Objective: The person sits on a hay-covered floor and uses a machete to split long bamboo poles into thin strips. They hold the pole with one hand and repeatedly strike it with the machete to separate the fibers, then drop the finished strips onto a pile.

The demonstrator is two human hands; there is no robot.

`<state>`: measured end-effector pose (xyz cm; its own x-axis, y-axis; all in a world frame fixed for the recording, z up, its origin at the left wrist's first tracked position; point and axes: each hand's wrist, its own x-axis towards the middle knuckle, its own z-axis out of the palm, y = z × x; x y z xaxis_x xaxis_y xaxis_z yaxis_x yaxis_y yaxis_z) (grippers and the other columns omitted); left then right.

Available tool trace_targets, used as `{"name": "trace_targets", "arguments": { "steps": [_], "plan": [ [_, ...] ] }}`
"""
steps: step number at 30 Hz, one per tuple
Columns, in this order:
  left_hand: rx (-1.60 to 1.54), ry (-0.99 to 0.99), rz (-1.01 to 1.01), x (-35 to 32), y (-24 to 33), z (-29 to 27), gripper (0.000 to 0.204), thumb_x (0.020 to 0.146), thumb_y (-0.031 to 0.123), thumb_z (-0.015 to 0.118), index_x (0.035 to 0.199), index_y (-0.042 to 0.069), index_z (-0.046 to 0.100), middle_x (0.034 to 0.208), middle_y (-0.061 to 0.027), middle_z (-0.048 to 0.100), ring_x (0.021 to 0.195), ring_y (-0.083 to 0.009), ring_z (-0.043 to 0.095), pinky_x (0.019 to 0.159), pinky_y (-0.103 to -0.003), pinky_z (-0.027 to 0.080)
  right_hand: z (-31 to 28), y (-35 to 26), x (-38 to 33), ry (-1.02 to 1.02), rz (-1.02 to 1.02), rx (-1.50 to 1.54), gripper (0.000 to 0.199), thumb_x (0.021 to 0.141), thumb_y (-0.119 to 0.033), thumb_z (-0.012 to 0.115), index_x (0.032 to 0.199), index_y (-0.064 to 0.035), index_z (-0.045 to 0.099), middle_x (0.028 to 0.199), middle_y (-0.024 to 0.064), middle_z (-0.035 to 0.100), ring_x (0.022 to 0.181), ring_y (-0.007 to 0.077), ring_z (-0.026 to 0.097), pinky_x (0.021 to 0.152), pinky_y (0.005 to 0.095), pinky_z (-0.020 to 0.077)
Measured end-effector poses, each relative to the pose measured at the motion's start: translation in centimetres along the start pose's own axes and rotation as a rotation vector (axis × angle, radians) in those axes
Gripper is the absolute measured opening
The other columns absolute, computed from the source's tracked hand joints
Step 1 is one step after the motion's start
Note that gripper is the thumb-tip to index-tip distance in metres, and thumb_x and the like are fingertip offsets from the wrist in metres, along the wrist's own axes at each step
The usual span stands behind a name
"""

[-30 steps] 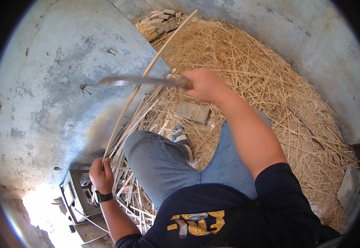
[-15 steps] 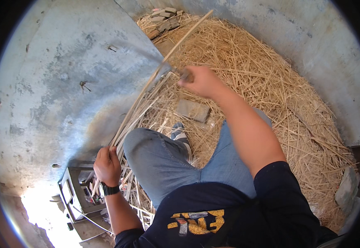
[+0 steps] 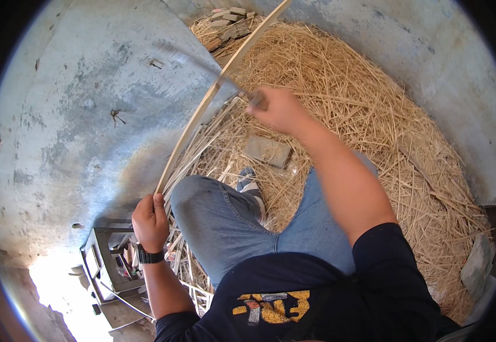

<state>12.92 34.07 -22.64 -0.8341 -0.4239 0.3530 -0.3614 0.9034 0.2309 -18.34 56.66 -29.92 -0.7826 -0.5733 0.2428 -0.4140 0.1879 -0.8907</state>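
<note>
My left hand (image 3: 151,221) grips the near end of a long pale bamboo strip (image 3: 214,94) beside my left knee. The strip curves up and away to the top of the view. My right hand (image 3: 282,108) is closed on the handle of a knife (image 3: 234,84); its blurred blade lies against the strip about midway along it. Under the strip lie several more loose strips (image 3: 202,154) on the ground. My legs in blue jeans (image 3: 225,222) are bent, one shoe (image 3: 249,181) resting on the straw.
A wide heap of straw-like shavings (image 3: 373,108) covers the concrete floor (image 3: 71,114) ahead and to the right. A flat grey stone (image 3: 268,151) sits by my shoe. Stacked wood pieces (image 3: 228,23) lie far ahead. A small metal box (image 3: 108,265) stands at lower left.
My right hand has swung the knife from crosswise on the left to a spot farther up the strip. My left hand has risen slightly, still holding the strip's end.
</note>
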Motion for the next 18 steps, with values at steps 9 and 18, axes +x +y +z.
{"name": "trace_targets", "arguments": {
  "steps": [9, 18],
  "plan": [
    [-0.035, -0.023, 0.022, -0.4, -0.6, -0.6, 0.033, 0.104, 0.024, 0.056, 0.085, 0.000, 0.065, 0.072, -0.0189, 0.063, 0.064, -0.0356, 0.063, 0.059, -0.042, 0.046, -2.1, -1.8, -0.7, -0.129, 0.051, -0.208, 0.024, 0.091, -0.030, 0.072, 0.108, -0.0126, 0.069, 0.097, 0.0121, 0.074, 0.089, 0.0310, 0.072, 0.080, 0.0431, 0.0570],
    [-0.100, -0.029, -0.025, -1.1, -0.5, 0.0, 0.036, 0.105, 0.027, 0.056, 0.083, -0.001, 0.061, 0.066, -0.0183, 0.056, 0.059, -0.0359, 0.055, 0.058, -0.041, 0.043, 0.5, -4.0, -1.5, -0.276, -0.059, -0.305, 0.028, 0.089, -0.029, 0.072, 0.110, -0.0102, 0.070, 0.097, 0.0150, 0.073, 0.093, 0.0295, 0.072, 0.082, 0.0453, 0.0563]
  ]
}}
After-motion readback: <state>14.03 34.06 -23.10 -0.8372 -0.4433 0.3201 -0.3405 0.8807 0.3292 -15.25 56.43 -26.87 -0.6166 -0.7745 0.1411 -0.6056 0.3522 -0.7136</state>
